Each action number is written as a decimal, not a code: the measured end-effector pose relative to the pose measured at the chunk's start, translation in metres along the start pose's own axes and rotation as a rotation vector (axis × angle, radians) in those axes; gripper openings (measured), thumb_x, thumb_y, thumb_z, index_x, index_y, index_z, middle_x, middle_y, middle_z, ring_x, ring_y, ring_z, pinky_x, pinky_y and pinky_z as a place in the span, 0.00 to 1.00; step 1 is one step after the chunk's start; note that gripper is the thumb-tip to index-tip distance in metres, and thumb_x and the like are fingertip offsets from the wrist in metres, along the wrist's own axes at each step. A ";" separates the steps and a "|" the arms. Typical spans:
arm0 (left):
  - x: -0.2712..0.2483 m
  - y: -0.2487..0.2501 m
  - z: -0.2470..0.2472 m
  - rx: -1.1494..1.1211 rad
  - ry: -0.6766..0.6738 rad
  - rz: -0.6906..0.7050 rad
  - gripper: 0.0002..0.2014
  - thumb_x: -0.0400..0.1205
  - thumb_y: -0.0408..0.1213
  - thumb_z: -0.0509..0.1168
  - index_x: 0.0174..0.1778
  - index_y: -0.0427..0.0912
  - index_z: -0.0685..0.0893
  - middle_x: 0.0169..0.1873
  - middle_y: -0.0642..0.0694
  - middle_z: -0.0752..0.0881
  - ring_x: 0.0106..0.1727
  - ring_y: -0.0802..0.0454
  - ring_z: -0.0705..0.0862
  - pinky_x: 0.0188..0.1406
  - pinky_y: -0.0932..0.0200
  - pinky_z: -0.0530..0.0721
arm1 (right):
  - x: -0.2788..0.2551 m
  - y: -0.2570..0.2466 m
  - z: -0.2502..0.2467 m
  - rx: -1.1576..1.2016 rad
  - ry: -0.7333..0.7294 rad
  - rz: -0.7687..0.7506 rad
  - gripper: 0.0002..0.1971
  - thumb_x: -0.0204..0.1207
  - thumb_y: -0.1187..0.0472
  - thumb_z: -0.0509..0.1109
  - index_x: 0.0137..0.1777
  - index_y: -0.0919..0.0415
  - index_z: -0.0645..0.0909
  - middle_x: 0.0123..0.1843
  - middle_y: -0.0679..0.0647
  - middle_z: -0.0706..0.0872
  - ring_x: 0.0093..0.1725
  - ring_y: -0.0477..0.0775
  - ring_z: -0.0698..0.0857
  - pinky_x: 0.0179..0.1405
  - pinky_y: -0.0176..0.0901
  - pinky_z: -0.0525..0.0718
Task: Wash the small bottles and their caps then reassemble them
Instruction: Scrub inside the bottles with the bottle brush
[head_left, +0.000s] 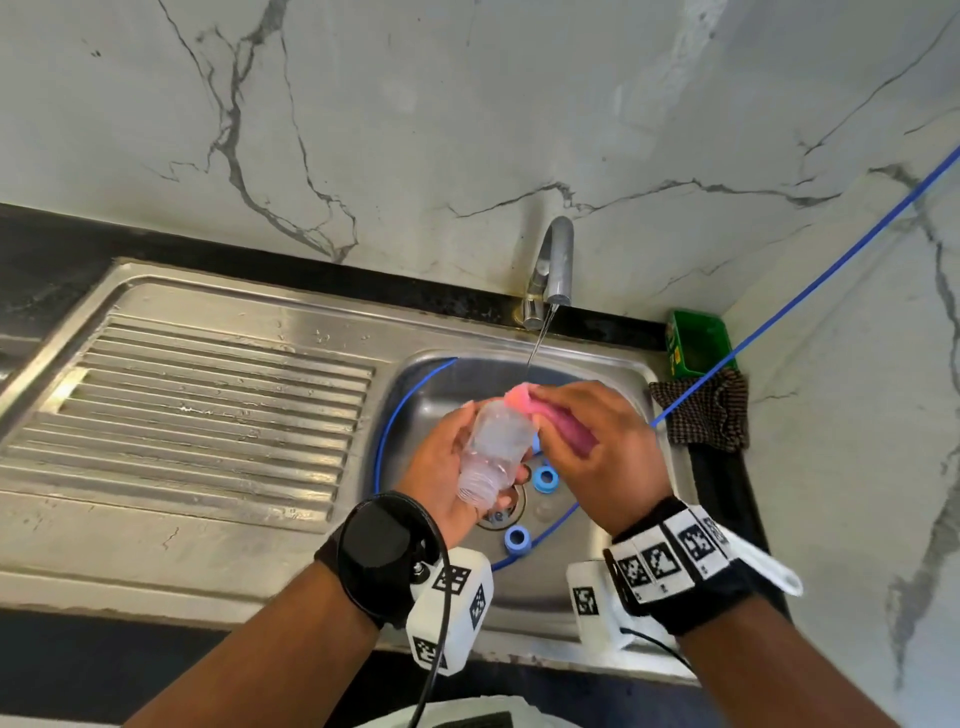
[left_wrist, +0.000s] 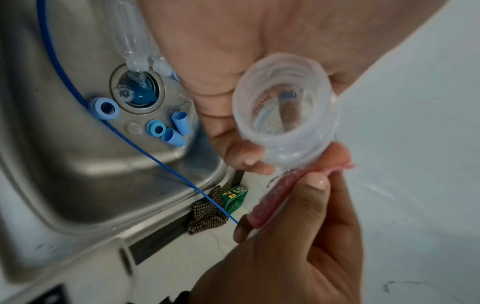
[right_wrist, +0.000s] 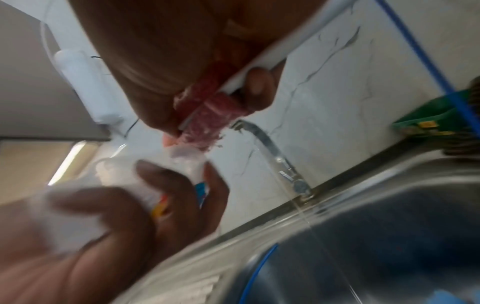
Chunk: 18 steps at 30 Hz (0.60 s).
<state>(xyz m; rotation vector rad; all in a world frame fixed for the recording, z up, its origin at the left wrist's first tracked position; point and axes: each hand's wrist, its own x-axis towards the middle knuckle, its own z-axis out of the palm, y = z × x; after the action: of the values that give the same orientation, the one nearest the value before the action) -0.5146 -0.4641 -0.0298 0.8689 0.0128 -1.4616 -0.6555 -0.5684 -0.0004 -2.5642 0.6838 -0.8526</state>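
Over the sink basin my left hand grips a small clear bottle with no cap on it, its threaded mouth turned toward my wrist. My right hand holds a pink sponge pressed against the bottle's base, just under the thin water stream. The sponge shows below the bottle in the left wrist view. Loose blue caps lie on the basin floor by the drain. Another clear bottle lies in the basin.
The tap is running at the back of the sink. A ribbed draining board lies to the left. A blue hose loops through the basin. A green box and a checked cloth sit at the right corner.
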 end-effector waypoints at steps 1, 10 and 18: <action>0.000 0.001 0.001 -0.005 0.006 0.004 0.21 0.89 0.50 0.53 0.62 0.41 0.84 0.42 0.37 0.87 0.33 0.44 0.84 0.24 0.59 0.78 | -0.002 -0.001 0.001 -0.007 -0.008 -0.029 0.15 0.80 0.51 0.70 0.65 0.46 0.87 0.57 0.44 0.88 0.58 0.48 0.85 0.53 0.52 0.88; -0.003 0.008 0.003 0.006 -0.073 -0.030 0.20 0.88 0.49 0.57 0.59 0.36 0.84 0.44 0.36 0.87 0.40 0.44 0.87 0.36 0.53 0.87 | -0.001 -0.016 -0.001 -0.007 -0.100 -0.199 0.14 0.81 0.51 0.71 0.65 0.46 0.87 0.56 0.46 0.88 0.54 0.49 0.86 0.52 0.45 0.87; -0.001 0.008 -0.003 0.053 -0.147 0.034 0.30 0.88 0.63 0.49 0.68 0.45 0.83 0.50 0.38 0.84 0.39 0.43 0.81 0.27 0.58 0.74 | 0.000 -0.010 -0.001 -0.063 -0.155 -0.255 0.14 0.83 0.49 0.70 0.66 0.46 0.87 0.58 0.45 0.87 0.55 0.49 0.85 0.50 0.45 0.88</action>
<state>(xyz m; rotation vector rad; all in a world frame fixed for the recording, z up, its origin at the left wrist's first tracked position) -0.5065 -0.4627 -0.0270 0.7986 -0.1506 -1.4960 -0.6526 -0.5603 0.0051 -2.7797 0.3481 -0.7060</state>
